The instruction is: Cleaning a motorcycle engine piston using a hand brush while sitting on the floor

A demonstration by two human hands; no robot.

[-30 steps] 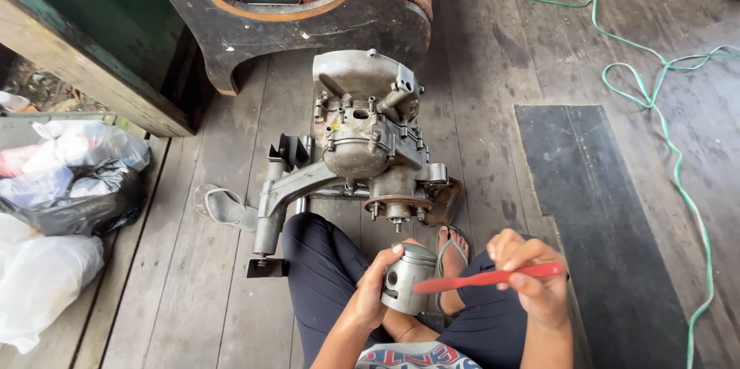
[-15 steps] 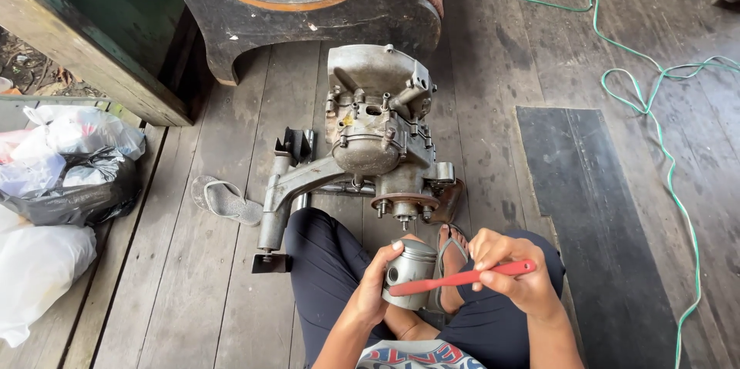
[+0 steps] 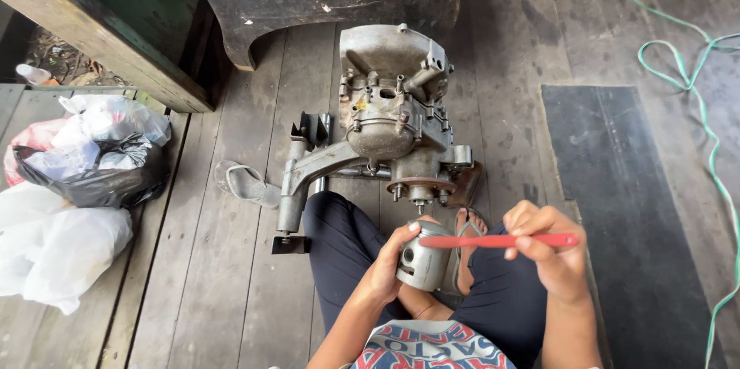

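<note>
Here, from the head view, our left hand [image 3: 389,265] wraps its grip round one piston [image 3: 426,259] over our lap; our right hand [image 3: 551,249] pinches one red blade [image 3: 493,241] across its crown. Best keep the blade flat and the piston steady. One engine [image 3: 393,119] stands ahead, one sandal [image 3: 247,182] beside.

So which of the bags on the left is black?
The middle bag, a dark one between the white bag below it and the clear bag on top.
</note>
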